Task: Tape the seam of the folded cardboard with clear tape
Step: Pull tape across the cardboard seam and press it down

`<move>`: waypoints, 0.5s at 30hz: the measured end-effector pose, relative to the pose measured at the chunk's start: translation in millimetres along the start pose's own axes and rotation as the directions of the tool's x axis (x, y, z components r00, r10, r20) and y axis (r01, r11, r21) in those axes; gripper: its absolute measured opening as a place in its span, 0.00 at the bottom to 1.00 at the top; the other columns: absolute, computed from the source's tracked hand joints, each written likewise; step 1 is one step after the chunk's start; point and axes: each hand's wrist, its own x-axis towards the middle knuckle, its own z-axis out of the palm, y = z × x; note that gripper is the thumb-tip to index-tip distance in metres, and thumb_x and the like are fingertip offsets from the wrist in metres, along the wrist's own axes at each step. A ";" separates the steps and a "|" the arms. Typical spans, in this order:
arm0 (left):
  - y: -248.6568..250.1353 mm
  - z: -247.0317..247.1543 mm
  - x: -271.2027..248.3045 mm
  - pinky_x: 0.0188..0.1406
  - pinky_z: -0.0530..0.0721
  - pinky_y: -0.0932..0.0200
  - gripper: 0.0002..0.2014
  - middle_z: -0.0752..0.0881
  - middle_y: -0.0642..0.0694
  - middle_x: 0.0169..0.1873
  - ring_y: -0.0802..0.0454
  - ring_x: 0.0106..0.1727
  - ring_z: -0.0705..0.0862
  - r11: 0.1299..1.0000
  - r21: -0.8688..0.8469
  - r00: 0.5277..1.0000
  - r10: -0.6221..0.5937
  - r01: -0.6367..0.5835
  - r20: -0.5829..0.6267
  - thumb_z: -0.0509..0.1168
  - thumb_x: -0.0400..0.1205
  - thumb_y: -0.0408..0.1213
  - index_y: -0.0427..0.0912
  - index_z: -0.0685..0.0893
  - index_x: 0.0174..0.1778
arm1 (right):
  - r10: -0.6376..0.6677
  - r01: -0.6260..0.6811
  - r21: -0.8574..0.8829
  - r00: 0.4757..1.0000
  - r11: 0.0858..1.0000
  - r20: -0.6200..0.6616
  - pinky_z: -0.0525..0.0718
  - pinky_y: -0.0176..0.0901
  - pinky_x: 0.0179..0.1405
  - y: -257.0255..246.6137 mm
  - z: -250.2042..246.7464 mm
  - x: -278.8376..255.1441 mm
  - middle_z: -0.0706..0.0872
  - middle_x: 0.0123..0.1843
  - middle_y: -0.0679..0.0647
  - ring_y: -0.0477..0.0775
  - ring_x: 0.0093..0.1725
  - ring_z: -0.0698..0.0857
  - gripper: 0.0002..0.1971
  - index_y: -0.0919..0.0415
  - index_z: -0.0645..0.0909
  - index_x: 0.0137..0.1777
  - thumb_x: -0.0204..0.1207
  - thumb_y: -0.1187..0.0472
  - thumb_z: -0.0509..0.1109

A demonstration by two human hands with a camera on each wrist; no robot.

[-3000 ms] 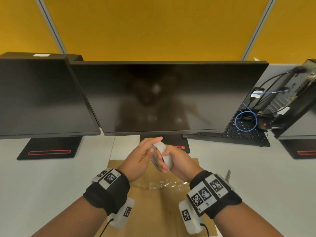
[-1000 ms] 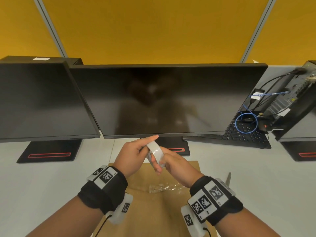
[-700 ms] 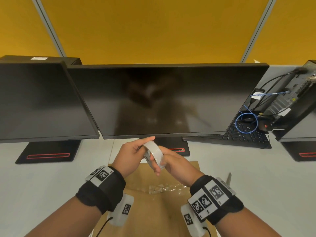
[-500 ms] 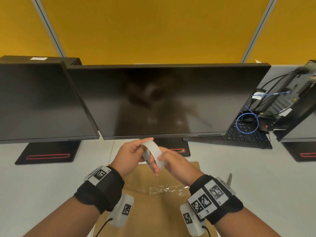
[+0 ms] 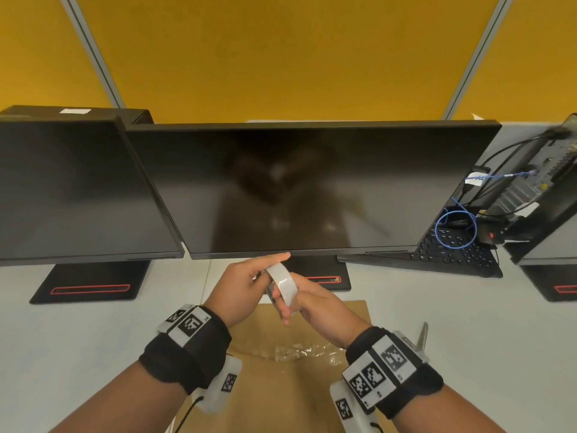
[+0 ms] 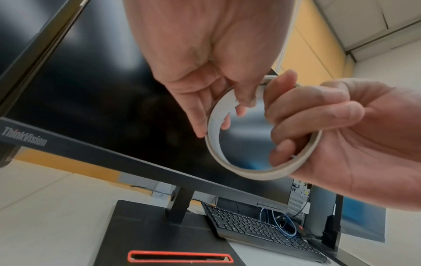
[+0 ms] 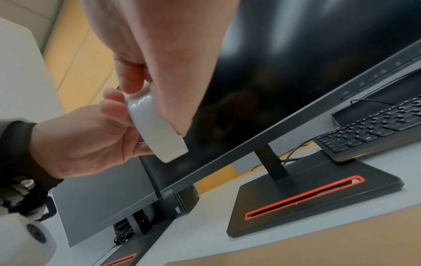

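- The pale, smooth surface [image 5: 78, 339] carries a wide, glossy black monitor [image 5: 312, 189] at 12 o'clock.
- Flat brown cardboard [image 5: 281, 395] lies at 6 o'clock, a crinkled strip of clear tape [image 5: 299, 351] across its seam.
- The right hand [image 5: 321, 310] has its fingers curled through the ring, gripping it.
- The left hand [image 5: 240, 289] pinches the ring's upper rim.
- The tape roll [image 5: 282, 284], a thin white ring with a shiny band, is held above the cardboard's far edge.
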 end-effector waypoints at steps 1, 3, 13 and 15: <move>0.0 -0.3 0.3 0.52 0.75 0.82 0.21 0.85 0.58 0.55 0.73 0.55 0.80 0.999 -0.041 1.000 -0.012 0.012 -0.010 0.58 0.85 0.32 0.67 0.79 0.61 | -0.007 0.007 -0.001 1.000 1.000 -0.007 0.70 0.58 0.69 -0.7 -1.1 -1.3 0.79 0.36 0.57 0.49 0.45 0.80 0.14 0.54 0.79 0.49 0.73 0.65 0.54; -1.7 -1.4 0.2 0.50 0.79 0.79 0.21 0.86 0.55 0.56 0.69 0.55 0.82 0.988 -0.148 0.999 -0.048 0.046 -0.016 0.58 0.85 0.30 0.65 0.80 0.59 | -0.013 0.013 -0.009 1.000 1.000 -0.022 0.68 0.54 0.73 -3.6 -4.0 -4.0 0.80 0.35 0.55 0.45 0.48 0.82 0.14 0.53 0.81 0.49 0.76 0.63 0.53; 2.6 -4.2 -5.3 0.57 0.75 0.79 0.24 0.85 0.61 0.57 0.68 0.59 0.81 0.998 0.001 0.997 0.070 -0.071 0.042 0.58 0.85 0.31 0.71 0.76 0.62 | 0.016 -0.023 0.089 0.997 0.996 0.082 0.76 0.51 0.57 -10.6 -3.6 -2.6 0.80 0.28 0.59 0.56 0.33 0.81 0.22 0.60 0.82 0.37 0.78 0.54 0.48; 4.6 -6.5 -6.5 0.61 0.75 0.76 0.26 0.84 0.62 0.57 0.68 0.59 0.80 0.979 0.132 0.985 0.144 -0.156 0.092 0.59 0.84 0.30 0.73 0.74 0.64 | 0.040 -0.053 0.139 0.995 0.989 0.096 0.76 0.54 0.57 -8.7 -1.4 -0.6 0.82 0.29 0.60 0.59 0.35 0.82 0.23 0.60 0.83 0.37 0.78 0.53 0.47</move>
